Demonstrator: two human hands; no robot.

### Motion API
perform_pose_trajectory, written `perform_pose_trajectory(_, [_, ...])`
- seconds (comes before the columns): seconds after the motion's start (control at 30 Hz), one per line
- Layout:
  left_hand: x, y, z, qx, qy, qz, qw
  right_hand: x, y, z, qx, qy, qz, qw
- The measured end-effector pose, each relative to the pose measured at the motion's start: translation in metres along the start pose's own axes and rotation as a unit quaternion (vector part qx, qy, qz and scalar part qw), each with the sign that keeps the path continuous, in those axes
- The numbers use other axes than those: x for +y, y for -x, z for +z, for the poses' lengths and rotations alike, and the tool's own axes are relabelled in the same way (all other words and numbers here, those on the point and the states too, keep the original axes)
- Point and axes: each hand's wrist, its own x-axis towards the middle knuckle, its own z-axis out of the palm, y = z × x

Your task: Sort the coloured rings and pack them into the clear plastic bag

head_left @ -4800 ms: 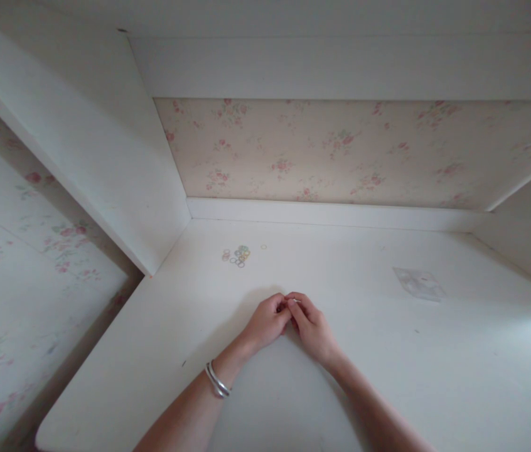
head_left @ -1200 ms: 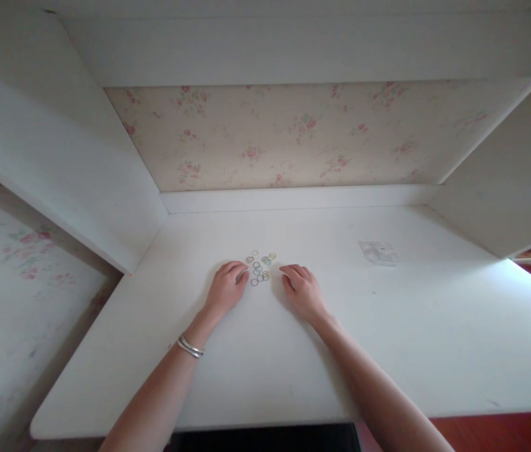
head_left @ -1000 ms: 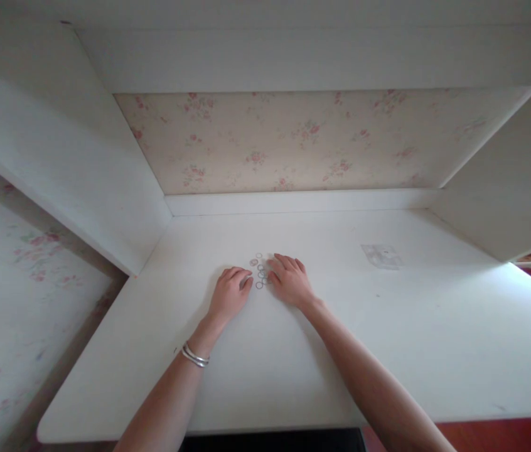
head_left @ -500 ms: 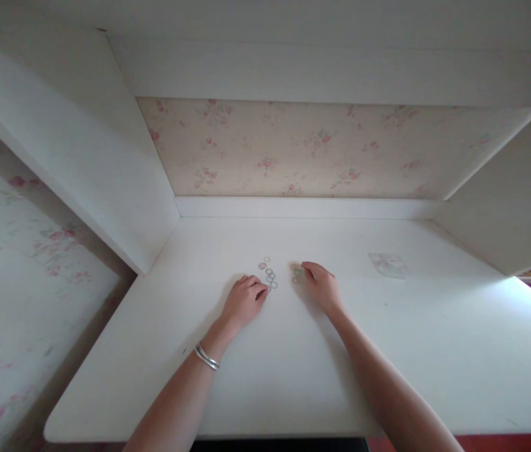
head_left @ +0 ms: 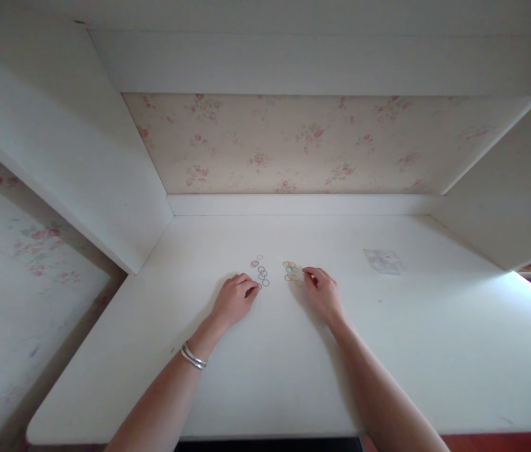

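Small thin rings lie on the white table in two loose groups. The left group (head_left: 263, 274) is mostly dark or silvery, with one reddish ring (head_left: 254, 264) and a pale one (head_left: 260, 257) at its far end. Gold and greenish rings make up the right group (head_left: 289, 269). At the near end of the left group, my left hand (head_left: 233, 301) is closed, thumb and finger pinching a small ring at the tips. My right hand (head_left: 324, 295) is pinched together at the right edge of the gold group; what its fingertips hold is too small to make out.
A clear plastic bag (head_left: 384, 262) lies flat on the white table (head_left: 256, 376) to the right. White panels (head_left: 100, 157) rise at the left and right, with a low ledge (head_left: 303, 204) and floral wallpaper behind. A shelf overhangs the back.
My right hand has drawn slightly right and nearer, uncovering more of the gold and greenish rings. My left hand stays by its group. The whole view has shifted a little.
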Motion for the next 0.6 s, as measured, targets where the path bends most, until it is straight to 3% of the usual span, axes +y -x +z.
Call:
perform_pose_trajectory(0.37, [-0.0037, -0.0032, 0.0039, 0.011, 0.007, -0.035, 0.999, -0.0043, 0.0026, 0.0053, -0.059, 0.124, -0.102, 0.985])
perform_pose_trajectory(0.6, [-0.0059, -0.0040, 0.0056, 0.035, -0.005, -0.068, 0.997, -0.0092, 0.0054, 0.0048, -0.027, 0.140, -0.099, 0.985])
